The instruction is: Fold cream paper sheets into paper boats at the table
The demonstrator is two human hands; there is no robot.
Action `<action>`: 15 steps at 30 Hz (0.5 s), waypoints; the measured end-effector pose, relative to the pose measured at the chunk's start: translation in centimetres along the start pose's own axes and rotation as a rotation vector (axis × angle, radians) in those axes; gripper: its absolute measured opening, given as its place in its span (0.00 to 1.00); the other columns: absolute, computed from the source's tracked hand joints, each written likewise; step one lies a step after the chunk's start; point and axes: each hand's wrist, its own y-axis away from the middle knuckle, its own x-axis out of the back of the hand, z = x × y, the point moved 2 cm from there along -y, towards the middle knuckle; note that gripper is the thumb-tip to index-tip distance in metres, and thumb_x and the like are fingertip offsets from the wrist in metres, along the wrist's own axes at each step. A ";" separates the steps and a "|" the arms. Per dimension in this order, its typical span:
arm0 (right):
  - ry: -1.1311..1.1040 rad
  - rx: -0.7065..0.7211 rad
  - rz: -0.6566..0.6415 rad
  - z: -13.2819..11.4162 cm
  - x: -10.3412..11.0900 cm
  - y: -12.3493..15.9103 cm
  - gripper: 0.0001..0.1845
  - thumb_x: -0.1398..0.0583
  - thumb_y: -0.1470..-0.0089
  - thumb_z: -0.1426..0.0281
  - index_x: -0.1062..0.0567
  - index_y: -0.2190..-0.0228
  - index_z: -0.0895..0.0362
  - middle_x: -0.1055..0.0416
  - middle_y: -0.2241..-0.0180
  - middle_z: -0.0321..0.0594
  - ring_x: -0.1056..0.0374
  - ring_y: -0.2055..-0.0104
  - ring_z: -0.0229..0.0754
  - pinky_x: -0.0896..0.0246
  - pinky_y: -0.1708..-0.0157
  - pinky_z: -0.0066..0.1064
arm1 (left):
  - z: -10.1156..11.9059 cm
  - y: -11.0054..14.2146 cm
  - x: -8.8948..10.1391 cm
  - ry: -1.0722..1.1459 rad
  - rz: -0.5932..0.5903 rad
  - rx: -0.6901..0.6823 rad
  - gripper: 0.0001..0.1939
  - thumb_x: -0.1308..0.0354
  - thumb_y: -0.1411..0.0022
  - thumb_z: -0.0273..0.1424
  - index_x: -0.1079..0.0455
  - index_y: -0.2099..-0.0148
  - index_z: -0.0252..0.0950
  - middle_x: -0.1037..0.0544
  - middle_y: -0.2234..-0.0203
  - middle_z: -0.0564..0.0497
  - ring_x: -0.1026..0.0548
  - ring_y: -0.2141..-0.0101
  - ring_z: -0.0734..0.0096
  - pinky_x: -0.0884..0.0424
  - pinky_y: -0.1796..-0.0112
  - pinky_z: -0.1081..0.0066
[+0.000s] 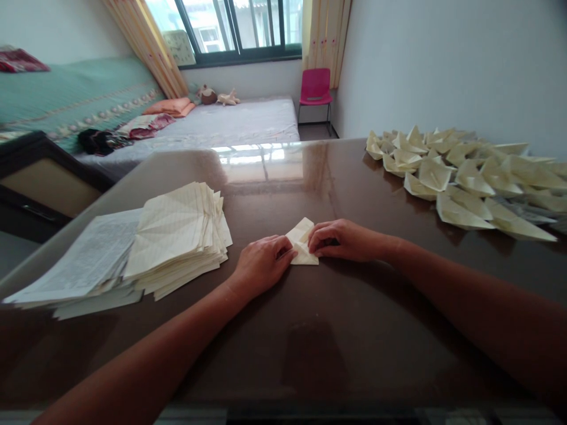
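A small piece of folded cream paper point(303, 254) lies on the glossy brown table between my two hands. At its left edge my left hand point(266, 260) has thumb and fingers closed on the paper. My right hand point(343, 239) pinches the right side, its fingers curled and the fingertips on the fold. One flap of the paper points up and away from me. The undersides of the fingertips are hidden.
To the left stands a stack of cream lined sheets point(172, 227), overlapping printed white sheets point(84, 254). Many folded paper boats point(436, 171) cover the table's far right beside the wall. Beyond the brown table point(266, 342) are a bed point(252, 121) and a pink chair point(316, 87).
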 end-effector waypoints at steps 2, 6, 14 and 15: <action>0.023 -0.009 -0.003 0.0 0.1 0.1 0.08 0.41 0.45 0.74 0.23 0.63 0.58 0.26 0.61 0.40 0.31 0.63 0.38 0.38 0.61 0.28 | 0.1 0.0 0.0 -0.014 -0.002 0.001 0.11 0.49 0.36 0.39 0.33 0.67 0.40 0.24 0.70 0.54 0.29 0.72 0.72 0.43 0.71 0.73; 0.043 0.040 -0.060 0.0 0.3 0.3 0.12 0.42 0.44 0.72 0.23 0.57 0.56 0.27 0.57 0.41 0.31 0.60 0.38 0.38 0.57 0.28 | 0.2 -0.1 0.0 -0.036 -0.011 0.007 0.10 0.50 0.36 0.39 0.34 0.67 0.40 0.24 0.70 0.55 0.29 0.72 0.71 0.43 0.72 0.73; 0.080 0.125 -0.104 -0.3 0.4 0.4 0.14 0.39 0.45 0.66 0.23 0.55 0.52 0.28 0.54 0.41 0.32 0.54 0.39 0.41 0.52 0.30 | 0.3 -0.2 0.0 -0.114 -0.030 0.003 0.10 0.52 0.35 0.39 0.36 0.65 0.41 0.24 0.68 0.55 0.27 0.69 0.68 0.43 0.71 0.71; 0.095 0.116 -0.093 -0.3 0.3 0.4 0.15 0.38 0.46 0.64 0.23 0.55 0.52 0.28 0.55 0.41 0.32 0.55 0.39 0.40 0.53 0.30 | 0.4 -0.2 0.0 -0.126 -0.033 -0.001 0.09 0.52 0.34 0.38 0.36 0.65 0.41 0.24 0.68 0.55 0.27 0.69 0.68 0.43 0.71 0.71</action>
